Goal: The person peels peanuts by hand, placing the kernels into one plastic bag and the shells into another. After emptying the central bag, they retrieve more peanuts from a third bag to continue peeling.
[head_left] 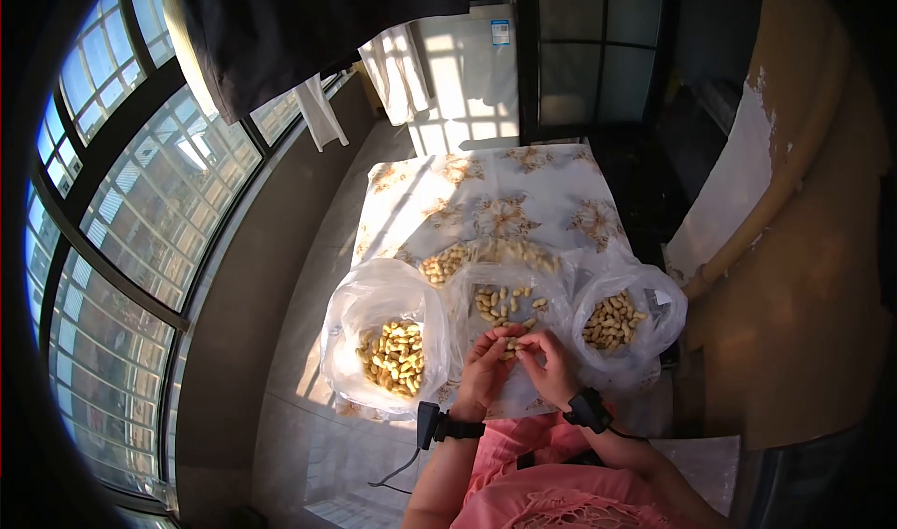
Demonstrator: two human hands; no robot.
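Note:
My left hand and my right hand meet above the near part of the table, fingertips pinched around an unshelled peanut. Just beyond them, a clear plastic bag holds loose peanuts. To the left stands an open plastic bag with a sunlit heap of peanuts inside. On the right, another open bag holds a pile of peanuts. More peanuts lie in plastic behind the middle bag.
A flowered cloth covers the table. Black bands with cables circle both wrists. Barred windows run along the left, with dark clothing hanging above. A white appliance stands behind the table, and a brown board at the right.

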